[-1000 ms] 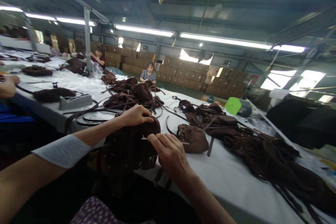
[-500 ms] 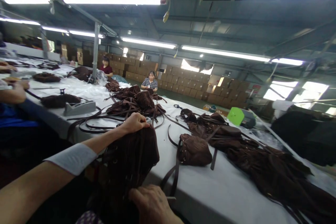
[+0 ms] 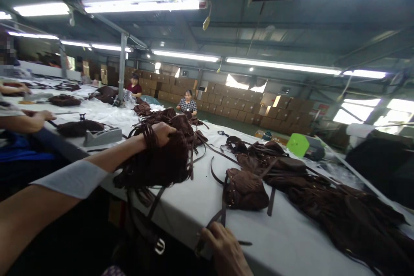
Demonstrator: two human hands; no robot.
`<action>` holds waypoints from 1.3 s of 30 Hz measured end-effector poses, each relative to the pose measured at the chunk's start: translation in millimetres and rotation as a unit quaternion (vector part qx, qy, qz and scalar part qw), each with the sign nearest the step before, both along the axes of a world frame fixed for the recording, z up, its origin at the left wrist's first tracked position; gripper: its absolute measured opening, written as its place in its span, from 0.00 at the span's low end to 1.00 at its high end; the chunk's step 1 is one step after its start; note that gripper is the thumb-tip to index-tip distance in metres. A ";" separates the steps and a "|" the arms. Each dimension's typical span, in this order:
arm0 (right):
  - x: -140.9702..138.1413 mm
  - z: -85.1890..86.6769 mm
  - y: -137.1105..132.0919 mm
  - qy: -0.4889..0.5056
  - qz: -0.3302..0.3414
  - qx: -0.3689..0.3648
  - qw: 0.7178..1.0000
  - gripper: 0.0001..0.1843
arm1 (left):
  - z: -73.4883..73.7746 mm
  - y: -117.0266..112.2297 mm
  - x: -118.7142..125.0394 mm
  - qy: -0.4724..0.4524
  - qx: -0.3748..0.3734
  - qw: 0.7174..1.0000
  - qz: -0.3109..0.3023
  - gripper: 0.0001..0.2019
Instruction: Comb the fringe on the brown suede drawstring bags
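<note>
My left hand (image 3: pixel 163 133) is closed on the top of a dark brown fabric bag (image 3: pixel 158 164), lifted at the table edge, with thin straps looped over the wrist. From this bag a strap with a silver buckle (image 3: pixel 159 246) hangs below the edge. My right hand (image 3: pixel 224 246), low at the table's front, has its fingers closed on a dark brown strap (image 3: pixel 215 220). A thin dark end (image 3: pixel 245 243) sticks out beside that hand; its kind is unclear. Just beyond lies another brown bag (image 3: pixel 247 189) with loose straps.
Piled brown bags (image 3: pixel 339 207) run along the right of the white table (image 3: pixel 291 241). A grey tape dispenser (image 3: pixel 103 136) stands at left near a co-worker's hand (image 3: pixel 42 120). Farther off are a green box (image 3: pixel 298 145), two seated people, a post (image 3: pixel 122 69) and stacked cartons (image 3: pixel 233 99).
My left hand has raised the bag and swung it left onto the table edge. My right hand has moved right, away from the bag's lower part, and now grips a strap.
</note>
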State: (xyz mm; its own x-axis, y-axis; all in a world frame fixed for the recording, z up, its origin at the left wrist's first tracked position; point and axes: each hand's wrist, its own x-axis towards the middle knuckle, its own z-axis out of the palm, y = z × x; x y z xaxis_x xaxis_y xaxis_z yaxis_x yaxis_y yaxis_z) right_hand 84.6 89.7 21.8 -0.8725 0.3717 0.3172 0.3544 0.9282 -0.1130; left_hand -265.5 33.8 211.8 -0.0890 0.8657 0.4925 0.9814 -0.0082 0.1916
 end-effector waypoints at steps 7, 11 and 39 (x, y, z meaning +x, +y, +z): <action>-28.8 63.4 -24.9 0.066 0.040 -0.059 0.995 0.18 | -29.6 -14.1 42.3 0.139 -0.057 0.989 -0.007 0.24; -33.3 57.2 -29.3 0.127 0.031 -0.019 0.991 0.17 | -14.9 -19.0 35.8 0.117 -0.026 0.991 0.059 0.22; -61.5 13.1 -79.4 -0.093 0.181 -0.109 0.973 0.16 | -40.7 12.8 22.7 -0.064 0.057 0.995 0.053 0.19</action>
State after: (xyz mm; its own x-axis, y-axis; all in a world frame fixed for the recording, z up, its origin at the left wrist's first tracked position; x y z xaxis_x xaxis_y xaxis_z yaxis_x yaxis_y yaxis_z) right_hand 23.1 10.4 34.9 -0.9935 0.0705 0.0890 0.0423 0.9574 -0.2858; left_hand -242.8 46.6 171.0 -0.2458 0.7877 0.5648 0.9453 0.0658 0.3196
